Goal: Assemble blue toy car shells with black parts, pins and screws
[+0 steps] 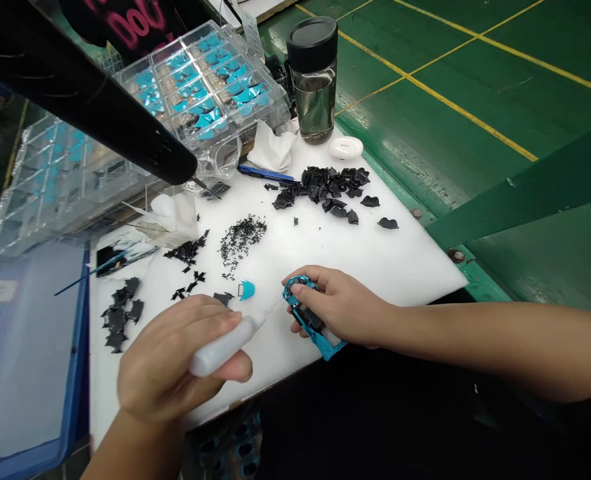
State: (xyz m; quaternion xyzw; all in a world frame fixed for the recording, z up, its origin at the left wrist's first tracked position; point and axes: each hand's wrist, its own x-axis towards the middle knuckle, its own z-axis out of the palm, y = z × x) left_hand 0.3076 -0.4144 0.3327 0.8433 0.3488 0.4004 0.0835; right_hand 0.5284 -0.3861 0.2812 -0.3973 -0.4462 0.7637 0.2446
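My left hand (pixel 170 360) is closed around a small white squeeze bottle (pixel 223 347). The bottle's thin tip points right, toward the blue part, and I cannot tell whether it touches. My right hand (pixel 338 303) grips a blue plastic housing (pixel 328 343) with black pieces inside, over the front edge of the white work surface (pixel 400 267). Between the hands lies a small blue curved piece (pixel 246 290), beside a black piece (pixel 222 298) partly hidden by my left hand. Beyond them is a scatter of tiny black bits (pixel 240 240).
A black electric screwdriver (pixel 150 140) hangs in from the upper left. Black parts are piled at the back (pixel 325 187) and left (pixel 118 317). Behind stand a dark-lidded bottle (pixel 315 87), a white case (pixel 345 147), a blue pen (pixel 265 174) and compartment trays (pixel 200 80).
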